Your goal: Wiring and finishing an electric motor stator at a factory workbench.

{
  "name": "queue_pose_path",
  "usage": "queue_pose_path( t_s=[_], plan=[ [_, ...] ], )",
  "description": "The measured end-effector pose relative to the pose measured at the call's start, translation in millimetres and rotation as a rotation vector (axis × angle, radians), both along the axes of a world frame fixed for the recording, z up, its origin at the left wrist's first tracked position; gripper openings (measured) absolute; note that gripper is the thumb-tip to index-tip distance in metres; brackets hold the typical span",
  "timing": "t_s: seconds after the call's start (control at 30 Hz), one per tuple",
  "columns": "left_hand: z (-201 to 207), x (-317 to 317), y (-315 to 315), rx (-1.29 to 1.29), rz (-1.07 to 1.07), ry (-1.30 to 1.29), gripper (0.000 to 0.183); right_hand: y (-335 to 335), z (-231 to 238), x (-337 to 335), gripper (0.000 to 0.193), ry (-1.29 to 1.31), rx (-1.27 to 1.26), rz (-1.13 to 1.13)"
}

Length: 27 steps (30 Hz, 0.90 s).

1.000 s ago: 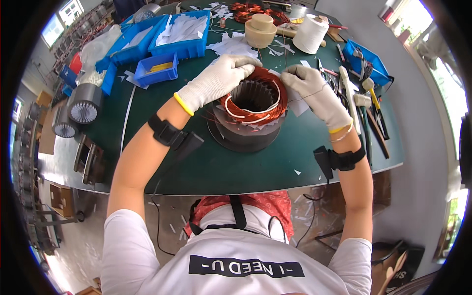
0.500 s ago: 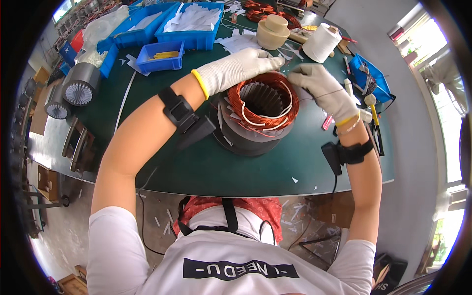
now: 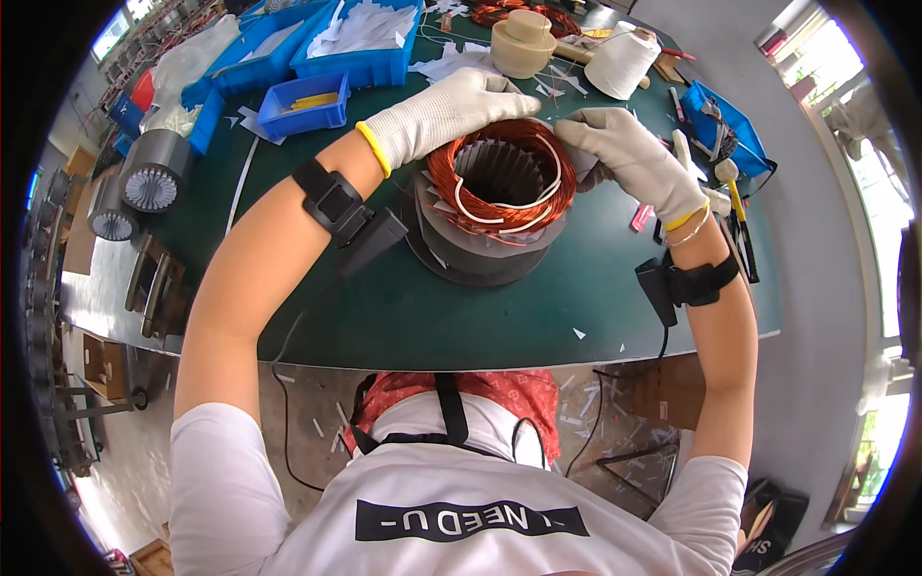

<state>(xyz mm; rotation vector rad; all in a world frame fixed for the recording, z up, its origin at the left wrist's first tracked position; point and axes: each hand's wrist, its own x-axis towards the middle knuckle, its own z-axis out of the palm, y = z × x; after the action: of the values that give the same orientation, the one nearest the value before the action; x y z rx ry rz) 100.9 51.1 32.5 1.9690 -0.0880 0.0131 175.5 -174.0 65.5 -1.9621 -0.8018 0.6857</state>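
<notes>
A motor stator (image 3: pixel 480 259) stands upright on the green table in front of me, with copper windings (image 3: pixel 445 173) ringing its top. White cord or sleeving (image 3: pixel 473 209) runs along the windings, and grey slots show inside the bore. Both my hands wear off-white knitted gloves. My left hand (image 3: pixel 456 110) is at the far left rim of the windings, its fingers closed together; whatever they pinch is hidden. My right hand (image 3: pixel 629 158) is at the far right rim with curled fingers against the coil's side. I cannot make out what lies in them.
Blue bins (image 3: pixel 360 62) with white paper pieces stand back left, beside a smaller bin (image 3: pixel 303 108) of yellow strips. Finished metal stators (image 3: pixel 157 171) sit at left. A white thread cone (image 3: pixel 622 60), a cream stepped block (image 3: pixel 521 43) and a hammer (image 3: pixel 732 192) lie at the back and right.
The whole view has shifted slightly, so the table things sit higher and to the left. My right hand has turned a little at the coil's rim; the thin dark strand across it no longer shows.
</notes>
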Motion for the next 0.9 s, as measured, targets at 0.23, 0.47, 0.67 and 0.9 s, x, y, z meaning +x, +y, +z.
queue_pose_path(
  t_s=[0.23,0.47,0.67,0.9],
  plan=[
    [6,-1,-6,0.091,0.044,-0.015,0.049,8,-4,6,0.036,-0.248,-0.006,0.042],
    [-2,11,-5,0.121,-0.012,-0.075,0.046,-1,-5,15,0.036,-0.200,-0.008,0.105],
    [-1,1,-5,0.113,-0.005,-0.070,0.042,-2,1,4,0.031,-0.146,-0.111,0.040],
    [-6,8,-2,0.045,-0.058,-0.070,0.049,-8,-4,5,0.029,-0.101,-0.051,-0.042]
  ],
)
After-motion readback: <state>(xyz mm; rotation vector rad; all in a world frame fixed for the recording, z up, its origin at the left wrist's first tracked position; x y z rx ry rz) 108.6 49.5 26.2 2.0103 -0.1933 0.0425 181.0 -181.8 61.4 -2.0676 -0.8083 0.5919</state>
